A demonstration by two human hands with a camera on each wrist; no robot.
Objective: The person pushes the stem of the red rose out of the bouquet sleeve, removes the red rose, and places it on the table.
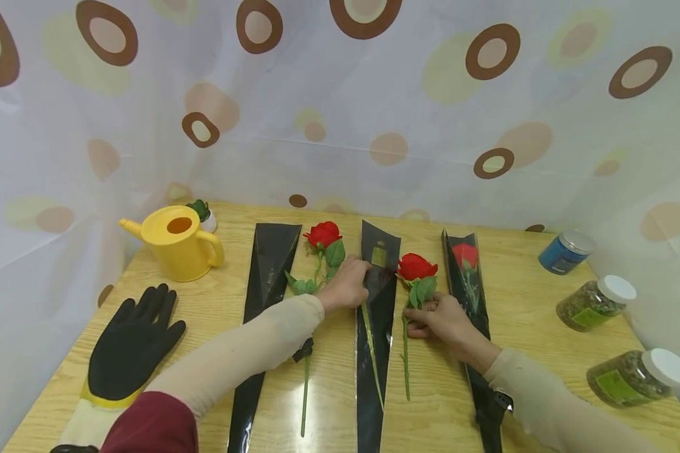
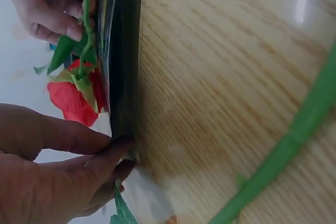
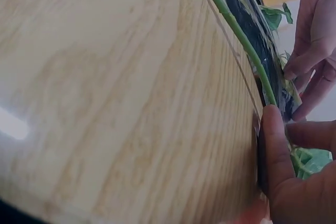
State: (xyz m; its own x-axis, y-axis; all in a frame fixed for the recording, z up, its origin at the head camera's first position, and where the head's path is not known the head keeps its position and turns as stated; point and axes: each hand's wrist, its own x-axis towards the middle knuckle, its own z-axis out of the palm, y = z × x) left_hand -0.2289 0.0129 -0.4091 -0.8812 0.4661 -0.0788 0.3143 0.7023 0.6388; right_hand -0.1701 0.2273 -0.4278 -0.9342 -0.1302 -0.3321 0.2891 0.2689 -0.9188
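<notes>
My left hand [image 1: 347, 284] pinches the edge of the middle black flower sleeve [image 1: 370, 384], a long tapered wrapper with a gold label. In the left wrist view the thumb and fingers meet on the sleeve edge [image 2: 123, 77]. Just right of it, my right hand [image 1: 444, 319] pinches the green stem of a red rose [image 1: 417, 267] below its leaves; the bloom is close beside the sleeve's upper end. Another red rose [image 1: 323, 234] lies left of the sleeve, partly hidden by the left hand and forearm. To the right, a third rose [image 1: 466, 255] shows inside another black sleeve [image 1: 490, 402].
At the left are a further black sleeve [image 1: 269, 270], a yellow watering can [image 1: 175, 251], a small potted plant [image 1: 206, 217] and a black-palmed glove [image 1: 124, 358]. A blue jar [image 1: 563, 253] and two white-lidded jars [image 1: 592, 307] stand along the right side.
</notes>
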